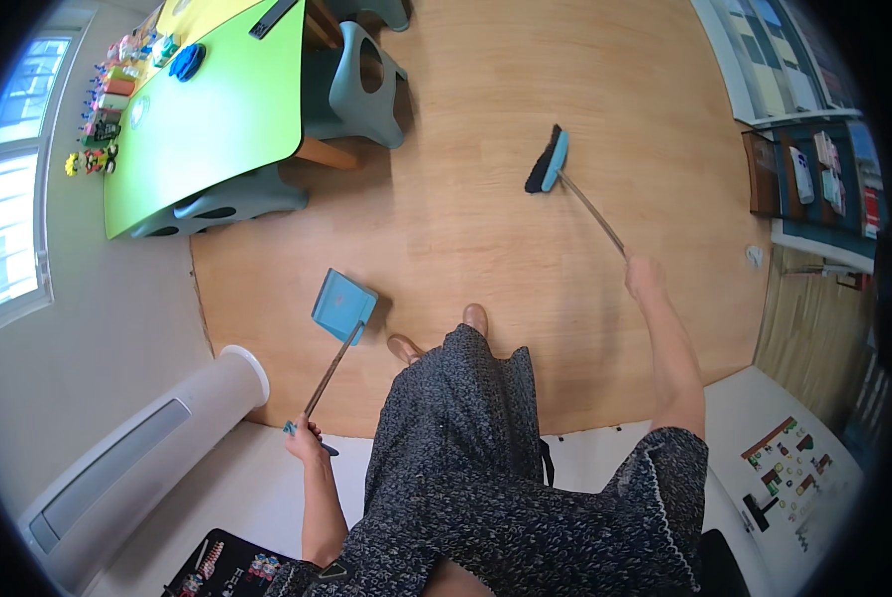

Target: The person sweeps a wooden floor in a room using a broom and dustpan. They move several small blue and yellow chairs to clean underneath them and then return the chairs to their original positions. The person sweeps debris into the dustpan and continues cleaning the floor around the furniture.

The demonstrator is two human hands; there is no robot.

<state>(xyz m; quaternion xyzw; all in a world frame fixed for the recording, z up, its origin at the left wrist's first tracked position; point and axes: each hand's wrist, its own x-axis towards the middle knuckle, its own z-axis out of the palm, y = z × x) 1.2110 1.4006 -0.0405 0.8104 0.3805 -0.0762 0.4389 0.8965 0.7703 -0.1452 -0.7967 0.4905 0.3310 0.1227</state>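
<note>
In my right hand (645,279), closed round its thin handle, is a broom (556,159) with a blue head and dark bristles. The head rests on the wooden floor, ahead and to the right of my feet. My left hand (307,441) grips the long handle of a blue dustpan (343,304). That pan lies low over the floor to the left of my shoes; whether it touches the floor I cannot tell. A wide gap of floor separates broom and dustpan. No swept dirt can be made out between them.
At the left stands a green table (217,109) with a blue item (187,62) and small toys along its wall side. Grey stools (364,85) are tucked round it. A white floor-standing air conditioner (157,448) fills the lower left. Shelves (814,179) line the right.
</note>
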